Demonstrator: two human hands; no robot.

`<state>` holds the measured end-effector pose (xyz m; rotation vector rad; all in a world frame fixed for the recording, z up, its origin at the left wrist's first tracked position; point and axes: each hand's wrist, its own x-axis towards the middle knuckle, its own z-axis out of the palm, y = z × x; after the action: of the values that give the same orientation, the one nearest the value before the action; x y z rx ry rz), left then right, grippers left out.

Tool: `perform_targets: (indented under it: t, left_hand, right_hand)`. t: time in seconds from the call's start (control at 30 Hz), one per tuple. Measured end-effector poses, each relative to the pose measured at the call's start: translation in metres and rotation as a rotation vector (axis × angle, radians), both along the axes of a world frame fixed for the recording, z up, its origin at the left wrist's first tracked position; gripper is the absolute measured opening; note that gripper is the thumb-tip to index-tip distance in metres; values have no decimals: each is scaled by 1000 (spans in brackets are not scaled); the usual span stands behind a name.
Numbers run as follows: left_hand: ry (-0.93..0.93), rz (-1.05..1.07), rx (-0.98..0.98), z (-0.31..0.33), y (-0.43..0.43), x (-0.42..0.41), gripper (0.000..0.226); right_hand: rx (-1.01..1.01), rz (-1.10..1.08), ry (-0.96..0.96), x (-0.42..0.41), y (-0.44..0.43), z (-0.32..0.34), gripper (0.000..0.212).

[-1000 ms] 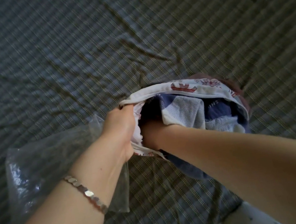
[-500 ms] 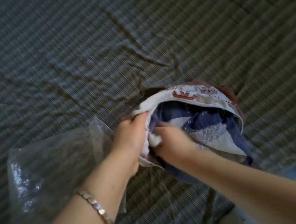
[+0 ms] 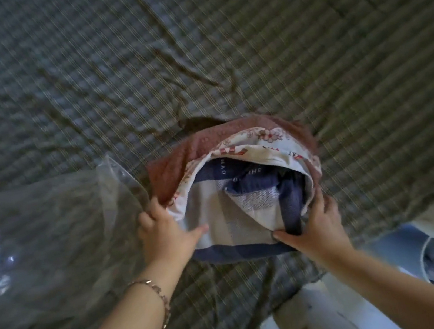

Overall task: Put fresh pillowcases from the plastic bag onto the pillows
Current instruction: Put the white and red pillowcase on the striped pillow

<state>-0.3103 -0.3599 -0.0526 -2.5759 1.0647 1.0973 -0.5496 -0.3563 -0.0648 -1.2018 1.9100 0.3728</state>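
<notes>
Pillow [image 3: 224,220] between left hand [image 3: 164,235] and right hand [image 3: 319,225] | both hands grip pillowcase [image 3: 276,152] rim, fingers curled

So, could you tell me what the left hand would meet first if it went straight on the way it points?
Probably the red-brown pillowcase, bunched just beyond the left hand, whose fingers grip its edge.

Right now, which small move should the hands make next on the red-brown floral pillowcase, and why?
Probably pull the red-brown floral pillowcase nearer over the blue-and-white pillow: left hand and right hand hold its opening's sides, and the pillow's near end lies uncovered.
</notes>
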Motion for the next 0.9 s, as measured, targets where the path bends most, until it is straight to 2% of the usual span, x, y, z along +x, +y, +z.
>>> perform_targets:
  t: [0.03,0.1,0.17,0.23,0.27,0.33,0.4,0.43,0.5,0.57,0.63,0.7,0.77,0.83,0.9]
  left_hand:
    - [-62,75,122,-9,4,1,111]
    - [-87,216,266,-25,11,2,106]
    - [17,279,241,-39,15,2,81]
    - [79,356,110,-42,14,0,53]
    - [82,403,48,-37,15,-2,47]
    - [105,547,-46,-22,17,-2,44]
    - [213,731,-96,2,17,3,42]
    - [296,811,-97,18,16,12,36]
    - [475,872,35,49,15,30,17]
    - [517,745,132,80,22,46,24]
    - [424,564,159,93,40,56,22]
    - [272,223,320,85,66,54,26]
    - [245,-108,565,70,95,40,32]
    - [311,-138,694,56,117,20,31]
    - [210,-198,573,42,131,6,35]
  right_hand:
    - [4,-32,-34,5,0,-7,128]
    - [-62,-141,-109,11,-4,-20,114]
    - [-147,-265,-146,12,-11,-26,76]
    - [-209,-378,-171,8,-18,-20,30]
    - [-221,-411,-182,3,-21,-14,17]
    - [-196,-439,-199,-4,-29,-3,15]
    - [-184,-478,-258,-4,-42,23,19]
    - [-201,-498,-301,-3,-49,42,19]
    - [-229,-494,-404,-5,-63,79,16]
    - [-227,-446,-486,-6,-70,109,11]
    - [-163,-376,-439,-7,-66,117,9]
    - [-39,-356,-328,-8,-50,103,21]
    - [106,-219,-230,-9,-27,82,29]
    - [272,41,-116,-17,-6,61,30]
    - [357,276,-21,-25,9,54,30]
